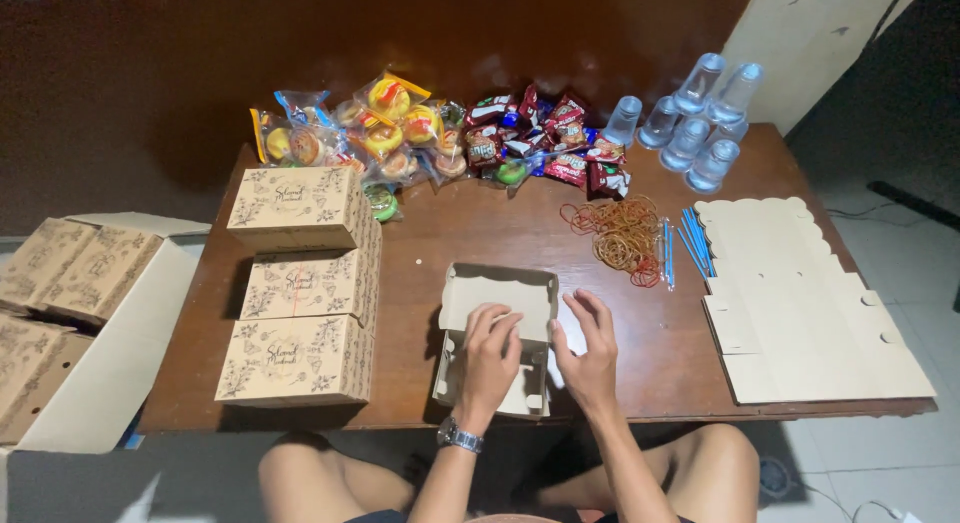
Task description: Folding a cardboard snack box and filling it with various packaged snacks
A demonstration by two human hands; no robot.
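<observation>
Sitting at the near edge of the wooden surface (470,233), the person has both hands on a half-folded cardboard box (497,303) that lies open just in front of them. The left hand (488,361) presses flat on the box's inner panel, fingers spread and closed around nothing; the right hand (590,348) rests at the box's right side, fingers loosely curled against the flap, and I cannot tell whether it pinches the card. A wristwatch (460,436) sits on the left wrist.

To the left stand three finished boxes (300,293), tan with dark floral print, packed close together. Farther left, off the surface, a large open carton (110,363) holds more of the same boxes. To the right lies a stack of flat unfolded box blanks (800,293) with scalloped edges. Between the blanks and the open box sit a heap of rubber bands (620,238) and a few blue straws (690,238). Along the far edge: clear-wrapped colourful pastries (380,133), red snack packets (550,138) and sealed clear water cups (695,118), none blocking the hands.
</observation>
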